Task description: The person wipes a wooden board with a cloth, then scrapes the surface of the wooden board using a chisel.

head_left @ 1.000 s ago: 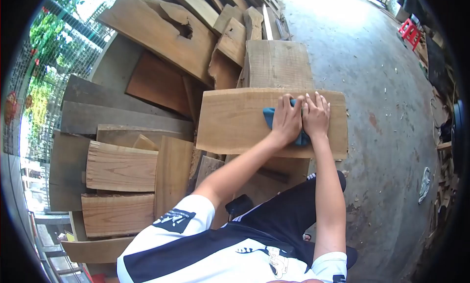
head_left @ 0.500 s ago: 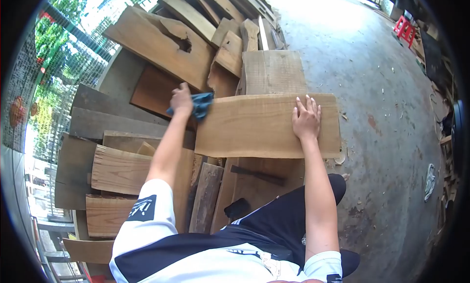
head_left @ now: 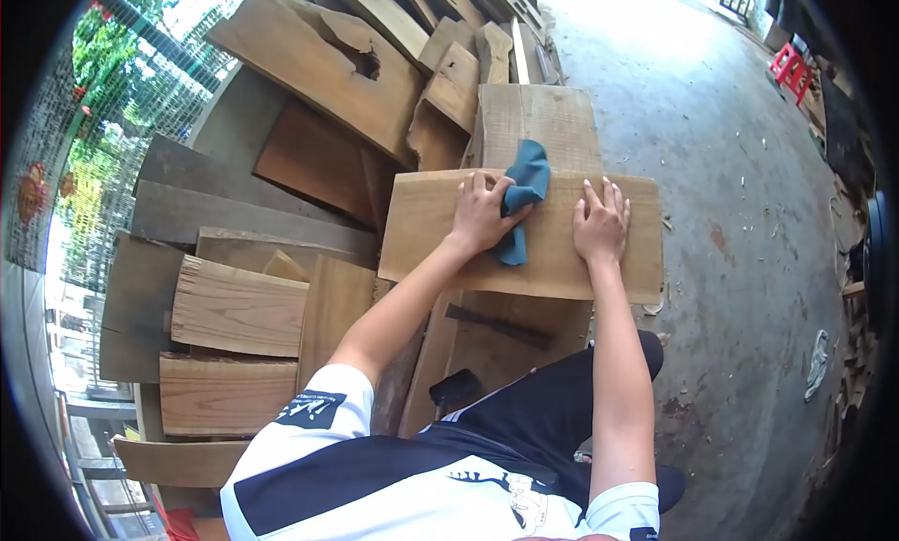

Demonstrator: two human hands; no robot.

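Note:
A wide wooden board [head_left: 421, 227] lies crosswise in front of me on top of other wood. My left hand [head_left: 481, 213] grips a blue-green cloth [head_left: 527, 177] and presses it on the board's face, left of the middle. Part of the cloth hangs loose above and below the fingers. Toward the board's right end, my right hand [head_left: 601, 221] rests flat on the surface with fingers stretched out, holding nothing.
Another plank [head_left: 538, 119] sits just beyond the board. Many boards, one with a ragged hole [head_left: 318, 73], are stacked to the left and back. At right are the concrete floor [head_left: 730, 260] with wood chips, a red stool [head_left: 792, 71] and a crumpled white scrap [head_left: 817, 365].
My left hand has swung right with the cloth, from beyond the board's left end onto its face. My right hand stays flat on the board. The view has shifted slightly.

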